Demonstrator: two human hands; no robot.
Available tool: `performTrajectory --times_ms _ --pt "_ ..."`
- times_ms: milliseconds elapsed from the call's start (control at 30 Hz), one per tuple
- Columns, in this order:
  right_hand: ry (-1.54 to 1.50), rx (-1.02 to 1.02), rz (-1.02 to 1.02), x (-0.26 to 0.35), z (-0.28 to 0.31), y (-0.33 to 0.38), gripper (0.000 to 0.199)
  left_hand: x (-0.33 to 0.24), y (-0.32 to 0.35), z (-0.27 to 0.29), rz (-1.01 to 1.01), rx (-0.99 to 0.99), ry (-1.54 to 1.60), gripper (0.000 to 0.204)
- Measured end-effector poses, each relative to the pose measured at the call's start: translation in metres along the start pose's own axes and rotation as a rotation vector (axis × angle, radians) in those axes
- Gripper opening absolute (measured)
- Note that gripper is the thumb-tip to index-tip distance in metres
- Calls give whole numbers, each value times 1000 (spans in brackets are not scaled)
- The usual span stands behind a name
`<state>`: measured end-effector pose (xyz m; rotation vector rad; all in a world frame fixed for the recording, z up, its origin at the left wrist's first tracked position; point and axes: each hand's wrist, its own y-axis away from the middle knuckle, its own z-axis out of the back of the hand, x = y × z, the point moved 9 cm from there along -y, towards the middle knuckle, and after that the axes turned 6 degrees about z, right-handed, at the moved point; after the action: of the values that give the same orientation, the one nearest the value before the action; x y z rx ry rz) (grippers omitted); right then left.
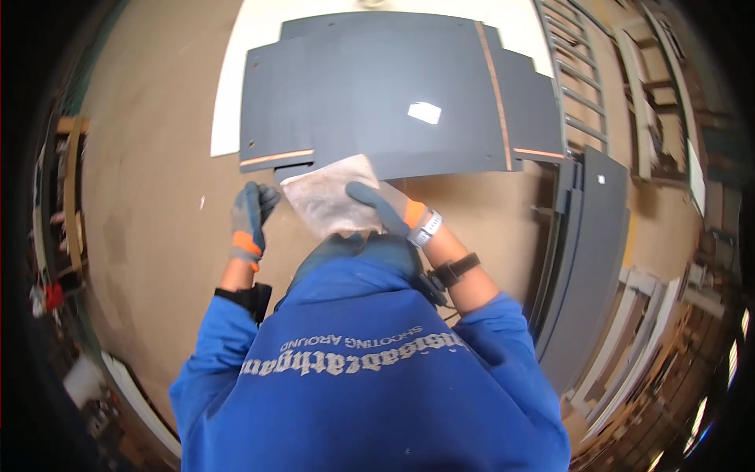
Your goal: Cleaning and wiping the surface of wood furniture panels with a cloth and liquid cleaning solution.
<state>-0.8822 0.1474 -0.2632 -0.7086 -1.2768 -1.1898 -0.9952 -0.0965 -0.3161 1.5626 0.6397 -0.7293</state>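
My right hand [385, 211], in a grey-blue glove with an orange cuff, grips a whitish cloth [334, 195] with grey smudges. Its thumb side lies over the cloth, which hangs in front of my body just below the panel's near edge. My left hand [255, 211], gloved alike, is off to the left of the cloth with its fingers curled in; whatever they may hold is hidden. Beyond both hands lies a dark grey panel [362, 86] with stepped corners, a small white label [425, 112] and bare wood-coloured strips.
A white tabletop [226, 126] bears the panel. At the right, a roller conveyor [582, 79] runs away from me, and another dark grey panel [586, 259] stands beside me. Boards [629, 346] are stacked at the lower right. Shelving [71, 197] lines the left, across a brown floor [141, 157].
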Motion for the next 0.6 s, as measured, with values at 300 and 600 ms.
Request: performTrajectory --times_ms 300,600 --pt "-480 -931 -52 -31 98 228 46 -38 69 -212 -885 224 -1318 96" --pt "-1245 -1346 -158 -67 80 347 47 45 59 -350 -913 409 -1955 101"
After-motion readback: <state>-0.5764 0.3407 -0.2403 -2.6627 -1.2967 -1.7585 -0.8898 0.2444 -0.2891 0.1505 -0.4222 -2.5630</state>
